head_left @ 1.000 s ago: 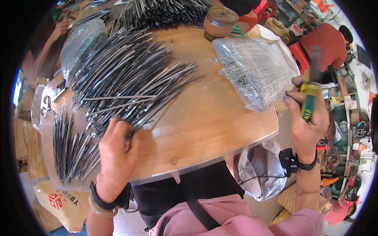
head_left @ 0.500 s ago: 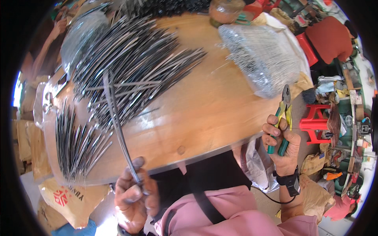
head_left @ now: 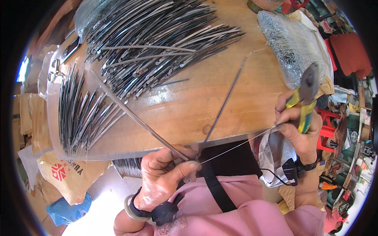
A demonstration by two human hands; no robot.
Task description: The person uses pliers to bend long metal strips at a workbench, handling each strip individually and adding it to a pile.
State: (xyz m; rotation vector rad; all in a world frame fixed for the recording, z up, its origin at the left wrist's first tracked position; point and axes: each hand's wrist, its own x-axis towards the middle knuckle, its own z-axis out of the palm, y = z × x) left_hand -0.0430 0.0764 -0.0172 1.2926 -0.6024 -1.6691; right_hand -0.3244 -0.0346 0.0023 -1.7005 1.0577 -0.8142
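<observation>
My left hand (head_left: 167,175) is closed, pinching long thin strips near the table's front edge. One grey strip (head_left: 138,124) slants up to the left from the fingers; a darker strip (head_left: 227,98) slants up to the right. My right hand (head_left: 299,131) is closed around pliers (head_left: 310,84) with yellow and green handles, jaws pointing up. Between its thumb and forefinger it also pinches a thin wire (head_left: 238,145), which runs straight across to my left fingertips. How wire and strips meet is hidden by my left fingers.
A big heap of dark and grey strips (head_left: 157,43) covers the far left of the wooden table (head_left: 189,106), with a smaller bunch (head_left: 73,118) nearer. Scissors (head_left: 56,70) lie at the left edge. A plastic bag of thin wires (head_left: 289,47) is at the far right, a red stool (head_left: 326,129) beyond.
My left hand has moved right and the strips in it have spread apart. A wire now stretches between my hands. My right hand has tilted and holds the pliers higher in its grip.
</observation>
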